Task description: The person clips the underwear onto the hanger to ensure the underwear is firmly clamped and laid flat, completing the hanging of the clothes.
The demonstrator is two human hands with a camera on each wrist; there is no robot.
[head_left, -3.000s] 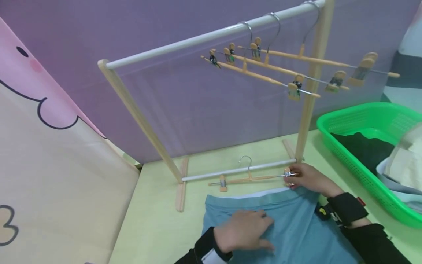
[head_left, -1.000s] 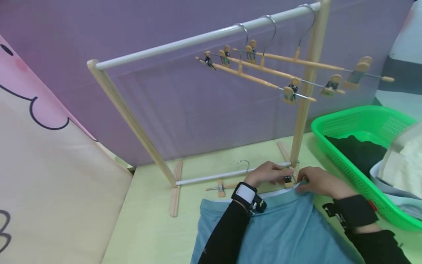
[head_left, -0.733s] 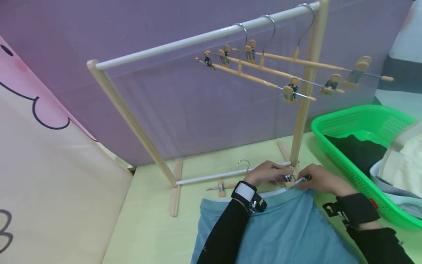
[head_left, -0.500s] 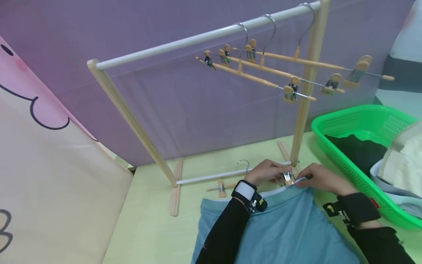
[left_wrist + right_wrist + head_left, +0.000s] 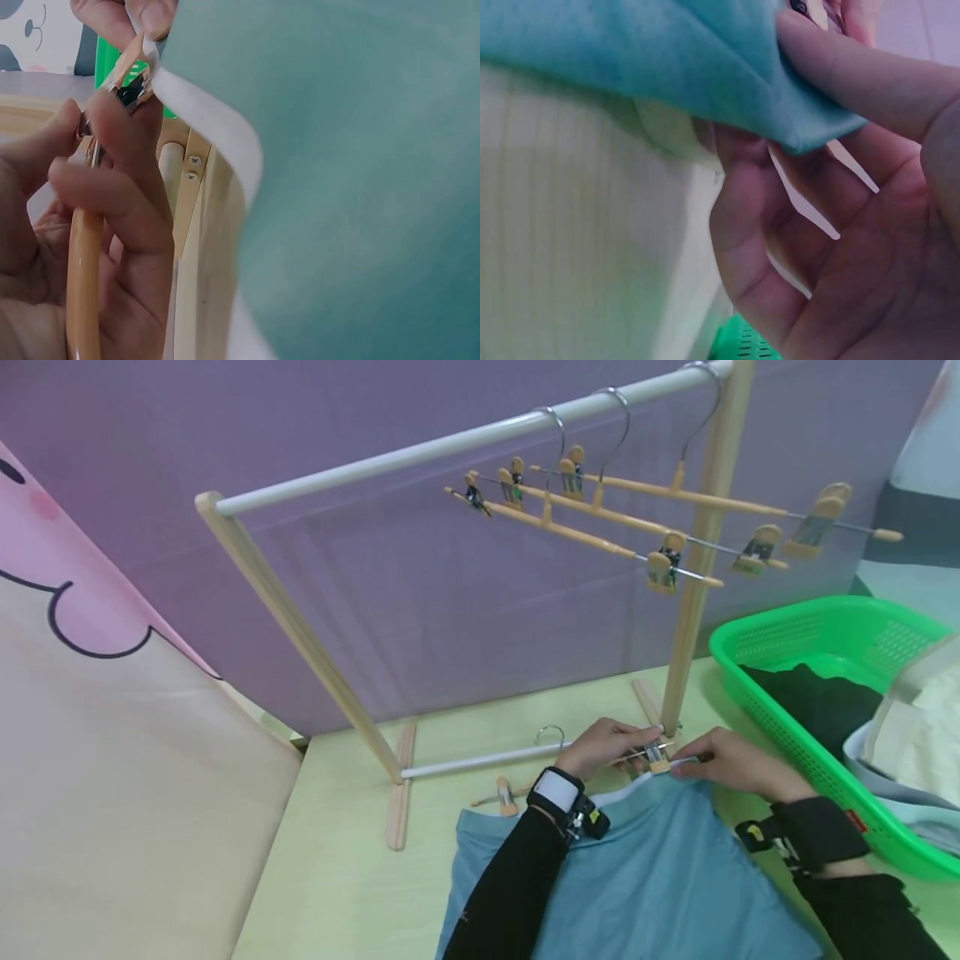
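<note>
The blue-green cloth garment [image 5: 637,877] lies on the pale yellow-green worktop [image 5: 330,852], well in from its left edge, with the waistband [image 5: 633,810] turned toward the back edge and a strip of white lining [image 5: 217,124] showing along the top. The left hand [image 5: 602,749] curls its fingers round the light wooden bar of a clip hanger [image 5: 84,285], with its thumb at the wood-and-metal right-end clip [image 5: 656,758]. The right hand [image 5: 741,766] pinches the waistband's right corner between thumb and fingers, just beside that clip. Whether the clip has bitten both layers, I cannot tell.

To do this well, the bar should lie roughly parallel to the worktop's back edge while the corner is fed in until both layers sit fully between the clip's jaws, any fold smoothed out first. The right pinch is best held until the spring takes the cloth; letting go early would probably let the corner slip or leave only the lining caught. The matching left-end clip [image 5: 507,799] sits right at the waistband's edge, nearer the worktop's left edge, with no hand on it, so the band between deserves a check for sagging. A light tug away from the back edge would test the bite.
</note>
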